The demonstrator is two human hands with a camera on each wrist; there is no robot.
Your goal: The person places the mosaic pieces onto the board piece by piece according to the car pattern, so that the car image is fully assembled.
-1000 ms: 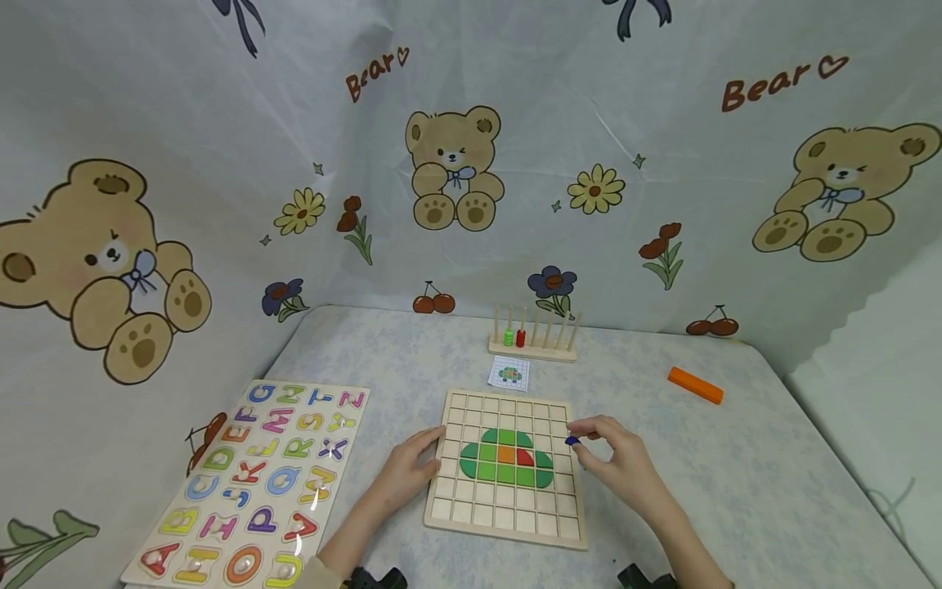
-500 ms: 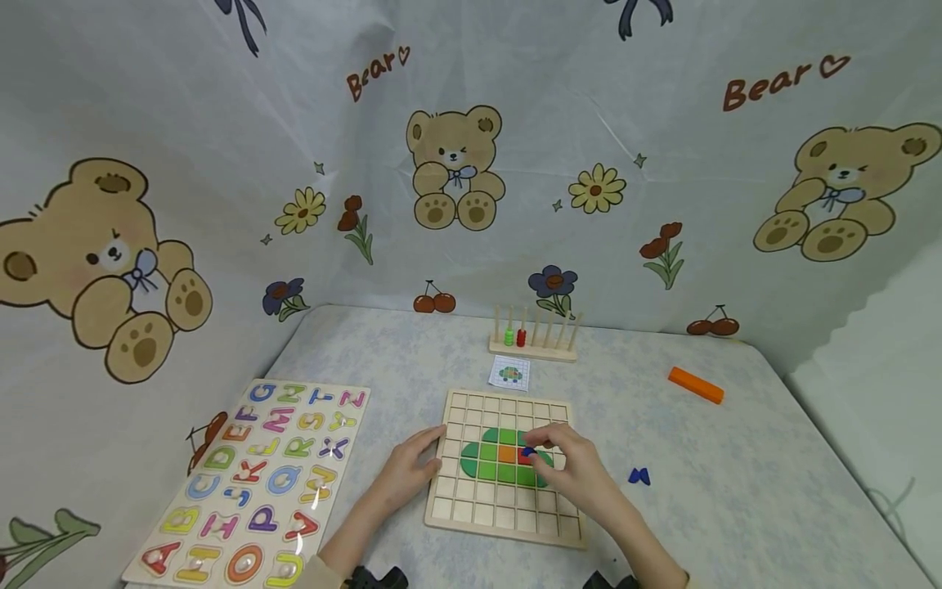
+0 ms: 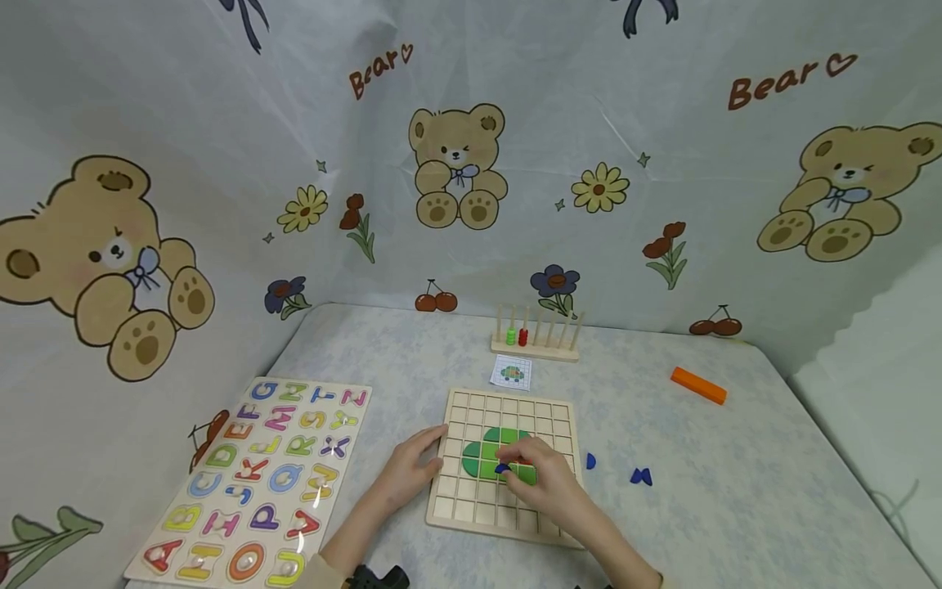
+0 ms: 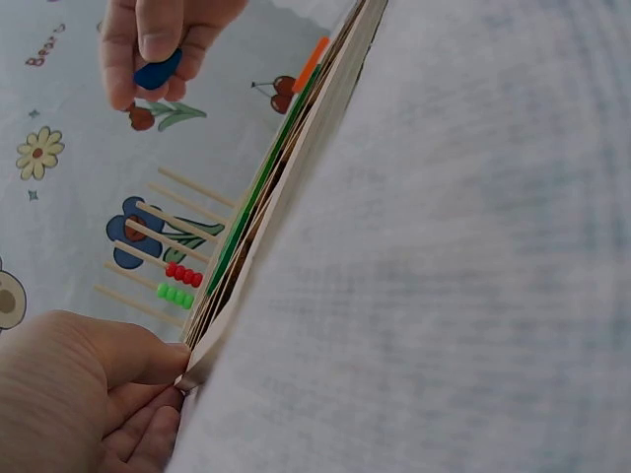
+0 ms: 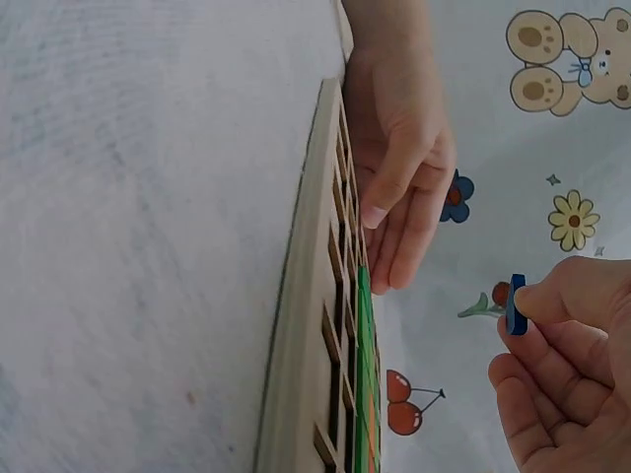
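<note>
My right hand (image 3: 546, 483) pinches a small blue puzzle piece (image 5: 518, 304) between thumb and fingertips, over the middle of the wooden grid board (image 3: 471, 515). My left hand (image 3: 407, 468) rests at the board's left side, its thumb and index fingertip touching the edge. On the board, green tiles (image 3: 487, 469) form a rounded shape, partly hidden under the right hand. A half-round blue piece (image 3: 591, 460) lies just right of the board. Farther right are more blue pieces (image 3: 642, 476), side by side.
A small pattern card (image 3: 511, 373) lies behind the board, before a wooden peg rack (image 3: 536, 350) with green and red beads. An alphabet puzzle board (image 3: 243, 491) stretches along the left. An orange bar (image 3: 698, 385) sits at the back right. A bear-print cloth (image 3: 471, 82) hangs behind.
My right hand has moved left from the board's right edge to its middle, carrying the blue piece. Blue pieces it covered on the table now show. The left hand has stayed put.
</note>
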